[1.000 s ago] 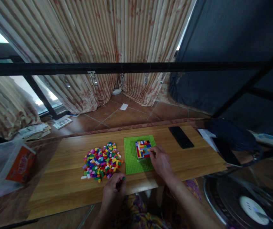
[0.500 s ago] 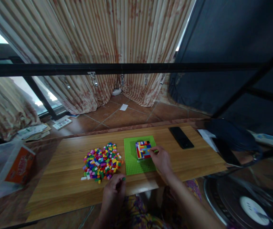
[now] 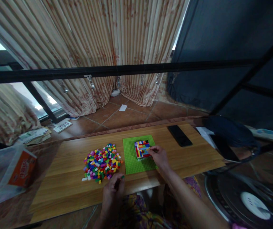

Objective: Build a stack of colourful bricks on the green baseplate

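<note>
On a green baseplate (image 3: 129, 165) stands a low block built of many-coloured toy bricks (image 3: 141, 149). My right hand (image 3: 159, 156) is at the right side of this block, thumb and fingers pinched at its top edge. Whatever small piece those fingers hold is too small to make out. My left hand (image 3: 114, 187) rests near the table's front edge, below the loose bricks, with a small green brick (image 3: 122, 176) between thumb and fingertip. To its upper left lies a pile of loose toy bricks (image 3: 101, 162) in mixed colours.
The wooden table (image 3: 60, 184) also bears a black phone (image 3: 179, 135) at the right. A clear plastic bin (image 3: 0, 171) with an orange label stands at the left. A dark rail (image 3: 127, 70) runs across beyond the table. Papers and a dark bag (image 3: 229, 135) are at the right end.
The camera view has shifted slightly. Both hands stay almost where they were, the right still pinching at the brick block and the left still holding the green brick.
</note>
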`<move>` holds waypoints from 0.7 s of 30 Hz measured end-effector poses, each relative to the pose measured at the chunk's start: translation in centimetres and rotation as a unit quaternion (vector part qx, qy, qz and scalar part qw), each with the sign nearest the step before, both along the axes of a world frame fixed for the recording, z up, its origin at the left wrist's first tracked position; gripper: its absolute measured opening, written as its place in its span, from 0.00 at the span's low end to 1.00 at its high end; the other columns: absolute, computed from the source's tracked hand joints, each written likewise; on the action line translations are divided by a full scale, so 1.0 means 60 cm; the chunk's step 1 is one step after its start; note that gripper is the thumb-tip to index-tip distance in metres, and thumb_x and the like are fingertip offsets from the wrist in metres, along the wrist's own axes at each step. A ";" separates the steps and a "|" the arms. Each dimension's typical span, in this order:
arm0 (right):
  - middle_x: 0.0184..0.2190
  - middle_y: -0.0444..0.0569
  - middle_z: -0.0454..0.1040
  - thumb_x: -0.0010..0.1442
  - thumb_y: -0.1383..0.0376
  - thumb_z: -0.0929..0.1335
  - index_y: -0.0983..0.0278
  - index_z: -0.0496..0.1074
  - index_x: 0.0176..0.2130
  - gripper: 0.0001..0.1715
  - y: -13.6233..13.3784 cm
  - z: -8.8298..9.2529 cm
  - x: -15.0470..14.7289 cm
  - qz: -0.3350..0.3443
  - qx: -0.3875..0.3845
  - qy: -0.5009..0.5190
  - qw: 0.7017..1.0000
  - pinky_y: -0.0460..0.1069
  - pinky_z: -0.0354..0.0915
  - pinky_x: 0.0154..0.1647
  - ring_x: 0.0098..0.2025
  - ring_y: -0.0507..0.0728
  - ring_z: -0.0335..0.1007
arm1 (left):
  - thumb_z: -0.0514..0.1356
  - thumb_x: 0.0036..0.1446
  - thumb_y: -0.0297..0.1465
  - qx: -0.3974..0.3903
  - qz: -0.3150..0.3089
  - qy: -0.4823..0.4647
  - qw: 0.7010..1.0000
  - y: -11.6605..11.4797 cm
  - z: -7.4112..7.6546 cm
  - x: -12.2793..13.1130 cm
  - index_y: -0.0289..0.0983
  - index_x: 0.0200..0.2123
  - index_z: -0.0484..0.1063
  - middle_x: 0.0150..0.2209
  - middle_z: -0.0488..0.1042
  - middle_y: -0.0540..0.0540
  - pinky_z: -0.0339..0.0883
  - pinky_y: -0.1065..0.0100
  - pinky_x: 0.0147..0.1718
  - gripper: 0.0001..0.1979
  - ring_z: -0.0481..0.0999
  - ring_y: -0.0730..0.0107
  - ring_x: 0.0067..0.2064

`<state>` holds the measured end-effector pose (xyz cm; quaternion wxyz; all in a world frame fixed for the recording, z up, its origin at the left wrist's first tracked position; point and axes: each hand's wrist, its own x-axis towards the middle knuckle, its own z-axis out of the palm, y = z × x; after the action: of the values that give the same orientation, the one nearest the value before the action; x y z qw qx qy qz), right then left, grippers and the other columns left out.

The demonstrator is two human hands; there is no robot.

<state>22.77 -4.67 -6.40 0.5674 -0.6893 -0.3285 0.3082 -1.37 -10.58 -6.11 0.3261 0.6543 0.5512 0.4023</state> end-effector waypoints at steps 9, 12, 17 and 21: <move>0.23 0.46 0.74 0.38 0.48 0.75 0.64 0.73 0.26 0.24 -0.011 0.007 0.009 0.046 -0.001 0.088 0.995 0.46 0.61 0.23 0.25 0.53 0.67 | 0.58 0.56 0.42 -0.014 -0.010 -0.026 1.000 0.007 -0.009 -0.004 0.37 0.35 0.76 0.33 0.78 0.46 0.71 0.66 0.37 0.15 0.78 0.63 0.37; 0.23 0.46 0.74 0.39 0.47 0.74 0.63 0.73 0.26 0.23 -0.012 0.008 0.008 0.044 0.009 0.096 0.994 0.46 0.61 0.23 0.26 0.54 0.67 | 0.58 0.56 0.41 -0.021 -0.027 -0.016 0.999 0.011 -0.012 -0.007 0.38 0.36 0.76 0.34 0.78 0.45 0.72 0.65 0.38 0.14 0.78 0.63 0.38; 0.24 0.47 0.75 0.47 0.45 0.70 0.62 0.73 0.27 0.23 -0.021 0.003 0.011 0.047 0.029 0.081 0.995 0.47 0.63 0.25 0.27 0.55 0.69 | 0.58 0.57 0.40 -0.010 -0.026 -0.001 1.000 0.011 -0.014 -0.007 0.38 0.36 0.76 0.34 0.78 0.45 0.71 0.64 0.38 0.13 0.77 0.63 0.37; 0.30 0.49 0.77 0.53 0.50 0.68 0.62 0.76 0.31 0.18 -0.030 0.003 0.017 0.066 0.076 -0.055 0.993 0.50 0.67 0.35 0.33 0.57 0.71 | 0.57 0.57 0.39 0.000 -0.030 0.010 0.999 0.010 -0.010 -0.006 0.37 0.36 0.75 0.34 0.78 0.46 0.71 0.65 0.37 0.13 0.77 0.64 0.36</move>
<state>23.77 -6.49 -6.20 0.5778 -0.6370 -0.4265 0.2802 -1.75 -9.97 -6.69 0.3322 0.6746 0.5346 0.3857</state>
